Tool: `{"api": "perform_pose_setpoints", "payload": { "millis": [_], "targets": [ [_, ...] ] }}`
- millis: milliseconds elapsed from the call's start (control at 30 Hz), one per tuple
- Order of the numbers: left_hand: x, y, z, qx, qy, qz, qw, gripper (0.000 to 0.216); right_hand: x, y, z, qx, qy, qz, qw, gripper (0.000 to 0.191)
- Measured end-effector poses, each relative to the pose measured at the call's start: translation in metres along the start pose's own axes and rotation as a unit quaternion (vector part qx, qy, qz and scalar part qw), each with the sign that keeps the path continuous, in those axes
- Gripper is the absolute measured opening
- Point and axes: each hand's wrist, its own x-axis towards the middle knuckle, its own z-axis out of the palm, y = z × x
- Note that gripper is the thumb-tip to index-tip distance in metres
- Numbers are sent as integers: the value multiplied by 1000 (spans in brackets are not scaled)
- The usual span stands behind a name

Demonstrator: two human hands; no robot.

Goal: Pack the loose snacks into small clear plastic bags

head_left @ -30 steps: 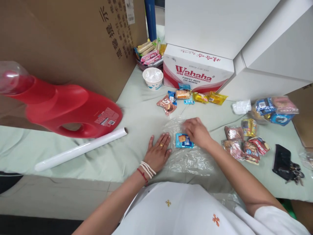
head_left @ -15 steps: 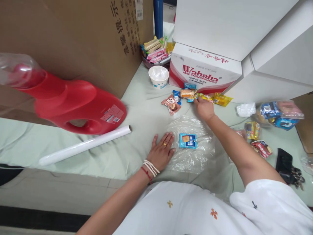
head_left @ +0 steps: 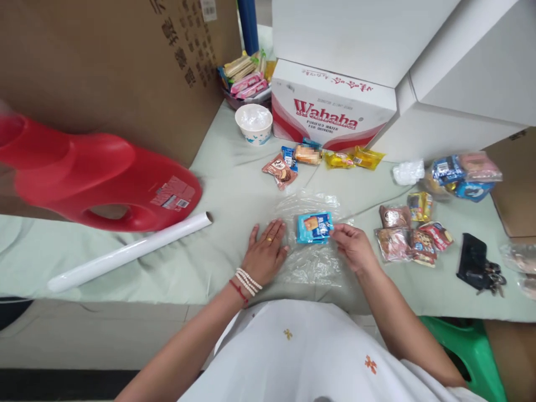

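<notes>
A clear plastic sheet (head_left: 318,268) lies spread on the pale green cloth in front of me. Blue snack packets (head_left: 314,228) rest on it, one seemingly on top of another. My left hand (head_left: 266,254) lies flat and open on the sheet's left edge, with a ring and bead bracelets showing. My right hand (head_left: 354,244) sits at the right of the packets, its fingertips pinching the edge of the upper blue packet.
Behind are a row of snack packets (head_left: 307,154), a Wahaha box (head_left: 330,109) and a paper cup (head_left: 253,123). A red jug (head_left: 125,178) and a white roll (head_left: 129,251) lie left. More snacks (head_left: 412,234) and a black key pouch (head_left: 471,259) lie right.
My right hand reached back to the row of snacks by the Wahaha box, then came back to the sheet with a blue packet. My left hand stayed flat.
</notes>
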Motion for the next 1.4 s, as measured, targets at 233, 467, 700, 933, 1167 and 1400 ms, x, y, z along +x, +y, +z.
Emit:
{"api": "perform_pose_setpoints", "payload": {
  "millis": [233,467,700,933,1167,1400],
  "targets": [
    [-8,-13,-7,-19,38,17,999,61,-1,25,-7,-156,24,-90,983,42],
    [-31,-29,-34,-81,-66,175,979,80,-52,45,-64,-424,-102,-358,826,29],
    [-31,-32,-33,-72,-96,160,980,50,-69,73,-84,-514,-128,-400,748,36],
    [-13,-31,-35,-158,-71,72,982,28,-56,58,-82,-472,-116,-401,777,24],
    [36,-32,-38,-223,-11,-1,975,32,4,-2,-74,-461,-103,-338,814,28],
    [72,-35,-30,-131,96,-105,981,26,56,-23,-55,-611,-65,-268,742,28]
  ]
}}
